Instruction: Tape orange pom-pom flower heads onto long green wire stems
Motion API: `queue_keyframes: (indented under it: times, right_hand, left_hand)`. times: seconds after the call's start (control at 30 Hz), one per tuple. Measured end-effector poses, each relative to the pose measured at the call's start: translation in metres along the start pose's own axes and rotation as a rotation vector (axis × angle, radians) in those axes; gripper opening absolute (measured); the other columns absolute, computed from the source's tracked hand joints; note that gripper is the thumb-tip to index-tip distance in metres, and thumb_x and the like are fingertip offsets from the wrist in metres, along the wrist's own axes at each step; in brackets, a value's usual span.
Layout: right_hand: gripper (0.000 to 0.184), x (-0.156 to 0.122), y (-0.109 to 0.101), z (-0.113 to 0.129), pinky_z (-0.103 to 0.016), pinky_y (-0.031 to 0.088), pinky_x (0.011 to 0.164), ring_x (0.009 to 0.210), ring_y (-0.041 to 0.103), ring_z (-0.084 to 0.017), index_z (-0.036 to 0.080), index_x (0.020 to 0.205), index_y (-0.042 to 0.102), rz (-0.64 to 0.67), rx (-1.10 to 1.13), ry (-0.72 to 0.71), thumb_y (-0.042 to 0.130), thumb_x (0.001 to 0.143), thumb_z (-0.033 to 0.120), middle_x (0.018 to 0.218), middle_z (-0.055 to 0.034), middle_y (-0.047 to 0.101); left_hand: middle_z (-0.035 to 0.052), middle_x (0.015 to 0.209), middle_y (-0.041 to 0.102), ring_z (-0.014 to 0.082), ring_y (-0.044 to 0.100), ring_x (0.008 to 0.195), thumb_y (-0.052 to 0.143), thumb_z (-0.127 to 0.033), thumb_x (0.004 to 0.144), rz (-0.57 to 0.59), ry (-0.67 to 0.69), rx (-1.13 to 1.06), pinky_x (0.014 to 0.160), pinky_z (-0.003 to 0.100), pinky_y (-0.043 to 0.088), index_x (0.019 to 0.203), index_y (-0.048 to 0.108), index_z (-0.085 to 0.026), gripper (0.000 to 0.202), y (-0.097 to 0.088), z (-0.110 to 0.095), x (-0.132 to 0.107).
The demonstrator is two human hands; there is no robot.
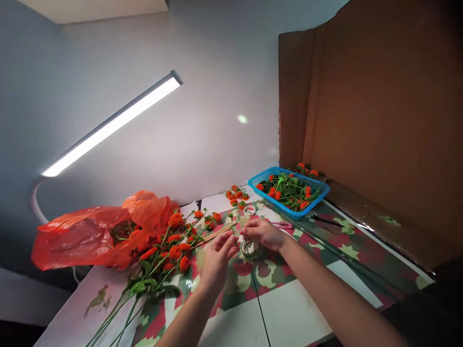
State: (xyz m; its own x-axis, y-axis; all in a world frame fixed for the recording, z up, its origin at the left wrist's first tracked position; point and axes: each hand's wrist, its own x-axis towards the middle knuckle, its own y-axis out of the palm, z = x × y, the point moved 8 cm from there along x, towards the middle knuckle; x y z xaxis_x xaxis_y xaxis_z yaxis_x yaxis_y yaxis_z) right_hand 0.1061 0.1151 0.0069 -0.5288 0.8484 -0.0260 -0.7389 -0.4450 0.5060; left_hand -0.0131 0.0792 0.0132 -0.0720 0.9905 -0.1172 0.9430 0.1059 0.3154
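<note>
My left hand (220, 251) pinches a thin green flower stem (232, 226) with a small bud at its top, held upright above the table. Close beside it on the right, my right hand (265, 234) is closed, thumb and fingertips together; a thin pale green strand (242, 222) shows at its fingertips, too small to name. Just below both hands lies a roll of tape (250, 248), partly covered by the fingers. A second, white roll of tape (249, 210) rests farther back, near a pink cutter (281, 225).
Long-stemmed orange flowers (175, 250) spread left, beside a red plastic bag (83, 236). A blue basket (296, 212) holds greenery and orange flowers at back right. Small orange blooms (237, 194) lie near the wall. A lit lamp (115, 123) hangs left; cardboard (376, 125) stands right.
</note>
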Motion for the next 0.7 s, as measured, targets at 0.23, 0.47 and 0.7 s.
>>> queue_keyframes:
  times: [0.23, 0.47, 0.7]
  right_hand:
    - [0.030, 0.000, 0.001, 0.003, -0.024, 0.036, 0.061, 0.058, 0.049, -0.008, 0.011, 0.069, 0.069, -0.107, -0.096, -0.021, 0.080, 0.054, 0.035, 0.061, 0.0006, 0.058]
    - [0.030, -0.004, 0.003, 0.007, -0.023, 0.035, 0.058, 0.058, 0.048, -0.008, 0.011, 0.068, 0.069, -0.136, -0.140, -0.029, 0.079, 0.054, 0.035, 0.059, 0.0015, 0.056]
    - [0.031, -0.001, 0.003, 0.006, -0.024, 0.034, 0.055, 0.054, 0.047, -0.008, 0.011, 0.067, 0.068, -0.155, -0.236, -0.048, 0.077, 0.056, 0.038, 0.059, 0.0010, 0.057]
  left_hand:
    - [0.0028, 0.078, 0.066, 0.0119, 0.061, 0.069, 0.076, -0.033, 0.059, -0.011, 0.021, 0.012, 0.061, 0.022, 0.049, 0.086, 0.065, -0.016, 0.034, -0.004, 0.015, -0.022]
    - [0.0032, 0.078, 0.066, 0.0108, 0.061, 0.063, 0.077, -0.032, 0.058, 0.032, -0.032, -0.105, 0.063, 0.024, 0.050, 0.088, 0.064, -0.015, 0.037, -0.005, 0.020, -0.022]
    - [0.0021, 0.077, 0.064, 0.0106, 0.061, 0.069, 0.077, -0.030, 0.059, 0.010, -0.029, -0.110, 0.061, 0.020, 0.048, 0.089, 0.064, -0.016, 0.036, 0.003, 0.023, -0.023]
